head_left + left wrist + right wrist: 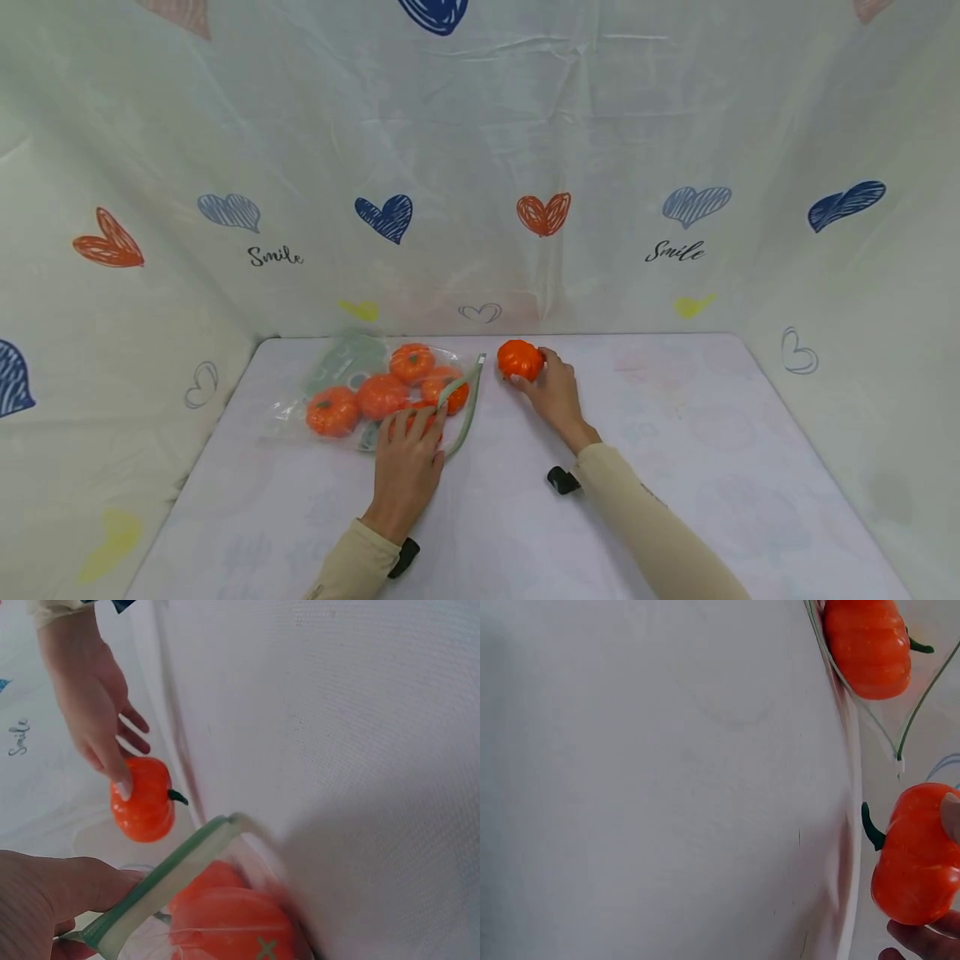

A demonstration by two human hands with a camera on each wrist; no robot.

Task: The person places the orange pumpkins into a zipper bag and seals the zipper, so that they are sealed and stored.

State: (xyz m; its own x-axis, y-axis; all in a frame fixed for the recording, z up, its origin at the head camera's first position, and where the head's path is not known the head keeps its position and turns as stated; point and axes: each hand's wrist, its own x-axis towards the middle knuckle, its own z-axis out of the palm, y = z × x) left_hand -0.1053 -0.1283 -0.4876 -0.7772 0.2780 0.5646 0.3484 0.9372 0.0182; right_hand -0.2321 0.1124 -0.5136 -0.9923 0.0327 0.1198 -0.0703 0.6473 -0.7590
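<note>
On the table [675,467], near its far edge and about midway along it, the right hand [557,393] grips a small orange pumpkin [520,359], fingers curled round it from the near side; the left wrist view shows a fingertip pressed on the pumpkin's ribbed skin and its dark green stem pointing sideways. The pumpkin sits on the table just beside the open mouth of a clear plastic bag [330,375] that lies flat toward the far left corner. The bag's pale green zip strip [465,404] runs along the mouth. Inside the bag are several more orange pumpkins [382,396], bunched close and touching one another. The left hand [407,467] lies on the near edge of the bag's mouth; the left wrist view shows its thumb and fingers pinching the green strip. The two hands are apart, the bag's mouth between them
</note>
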